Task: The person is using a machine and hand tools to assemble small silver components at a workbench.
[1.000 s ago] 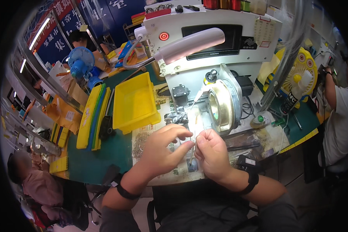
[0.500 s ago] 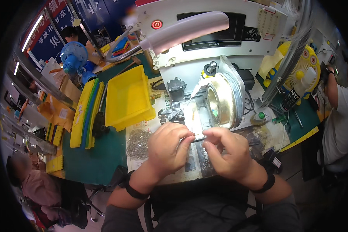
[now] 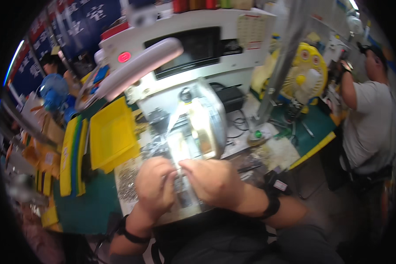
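My left hand [image 3: 154, 185] and my right hand [image 3: 213, 181] are close together over the front edge of the workbench, thumbs and fingertips pinched and almost touching. Whatever lies between the fingertips is too small and blurred to name. Just beyond them is a brightly lit machine bed [image 3: 177, 145], with a round ring-shaped wheel [image 3: 207, 127] on its right. A slim white nozzle [image 3: 175, 115] with a dark top slants down over the bed. Beside my left hand lies a heap of fine metal bits [image 3: 127, 182].
A yellow plastic bin [image 3: 112, 136] stands on the green mat to the left, beside yellow, blue and green strips [image 3: 69, 158]. A lamp [image 3: 141, 66] hangs over the machine. At right are a green-capped bottle [image 3: 257, 134], a yellow fan [image 3: 306, 79] and a standing person [image 3: 367, 110].
The view has swung right, so the bench appears shifted left and the picture is blurred. My hands have come closer together, still pinched. The person at right shows more fully.
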Available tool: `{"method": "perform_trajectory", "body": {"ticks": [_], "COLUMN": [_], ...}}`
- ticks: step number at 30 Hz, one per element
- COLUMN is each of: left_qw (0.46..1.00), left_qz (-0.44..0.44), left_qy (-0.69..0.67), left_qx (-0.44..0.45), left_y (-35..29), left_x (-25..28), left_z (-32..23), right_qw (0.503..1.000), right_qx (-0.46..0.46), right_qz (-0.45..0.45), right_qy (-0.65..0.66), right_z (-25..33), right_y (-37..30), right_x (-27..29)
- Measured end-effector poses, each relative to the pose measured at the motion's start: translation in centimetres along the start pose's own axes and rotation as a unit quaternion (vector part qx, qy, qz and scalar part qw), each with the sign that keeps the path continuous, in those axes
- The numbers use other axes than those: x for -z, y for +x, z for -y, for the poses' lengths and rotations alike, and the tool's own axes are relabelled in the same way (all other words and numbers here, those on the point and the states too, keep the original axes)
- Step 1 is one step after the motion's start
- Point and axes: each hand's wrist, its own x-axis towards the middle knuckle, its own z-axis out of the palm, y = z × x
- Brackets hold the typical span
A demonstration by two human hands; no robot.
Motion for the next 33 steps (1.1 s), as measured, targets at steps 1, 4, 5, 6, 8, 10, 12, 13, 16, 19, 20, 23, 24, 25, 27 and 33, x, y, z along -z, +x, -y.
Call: {"method": "perform_trajectory", "body": {"ticks": [1,4,5,6,8,10,12,13,16,19,20,23,24,25,27,33], "left_qw": [1.000,0.999,0.998,0.998,0.994,0.995,0.995,0.996,0.997,0.997,0.997,0.998,0.998,0.998,0.998,0.998], "left_qz": [0.002,0.003,0.002,0.008,0.024,0.021,0.017,0.017,0.017,0.014,0.014,0.019,0.023,0.020,0.001,-0.002], "left_qy": [-0.005,-0.040,-0.053,-0.057,-0.065,-0.065,-0.069,-0.056,-0.040,-0.045,-0.056,-0.049,-0.045,-0.058,-0.068,-0.056], "left_qx": [0.012,0.034,0.024,0.035,0.079,0.079,0.075,0.068,0.058,0.056,0.053,0.039,0.025,0.029,0.007,0.006], "left_y": [-0.1,-0.6,-0.6,-0.5,-0.8,-0.9,-0.5,-0.5,-0.4,-0.6,-0.6,-0.5,-0.2,-0.2,0.0,-0.2], "left_x": [0.0,0.0,-0.1,-0.3,-0.6,-0.6,-1.0,-0.9,-0.6,-0.3,-0.4,-0.5,-0.4,-0.5,-1.0,-0.7], "left_z": [-0.2,-0.1,0.0,0.0,-0.2,-0.3,-0.4,-0.5,-0.7,-0.5,-0.3,0.2,0.2,0.1,0.4,0.8], "right_qw": [0.999,0.994,0.991,0.991,0.908,0.880,0.883,0.883,0.864,0.883,0.868,0.883,0.897,0.899,0.912,0.961], "right_qx": [-0.021,-0.059,-0.075,-0.095,-0.309,-0.363,-0.291,-0.289,-0.329,-0.345,-0.286,-0.258,-0.221,-0.184,-0.123,-0.019], "right_qz": [0.005,0.020,0.035,0.011,-0.153,-0.282,-0.368,-0.370,-0.299,-0.215,-0.251,-0.374,-0.382,-0.388,-0.332,-0.140], "right_qy": [0.036,0.085,0.108,0.088,0.236,0.123,-0.007,-0.007,-0.236,-0.236,-0.320,-0.116,-0.014,0.083,0.207,0.236], "right_z": [0.3,-1.3,-2.7,-5.4,-9.9,-14.6,-19.0,-20.4,-22.5,-23.1,-23.1,-16.4,-13.8,-11.8,-7.7,-2.2], "right_y": [-0.5,-2.5,-3.8,-4.8,-5.0,-3.5,-2.9,-2.3,-0.6,0.3,0.0,1.1,1.1,0.7,-0.6,0.8], "right_x": [0.7,3.5,4.9,7.1,10.9,15.6,19.3,20.3,22.2,22.4,22.9,21.5,20.5,19.5,15.5,7.3]}}
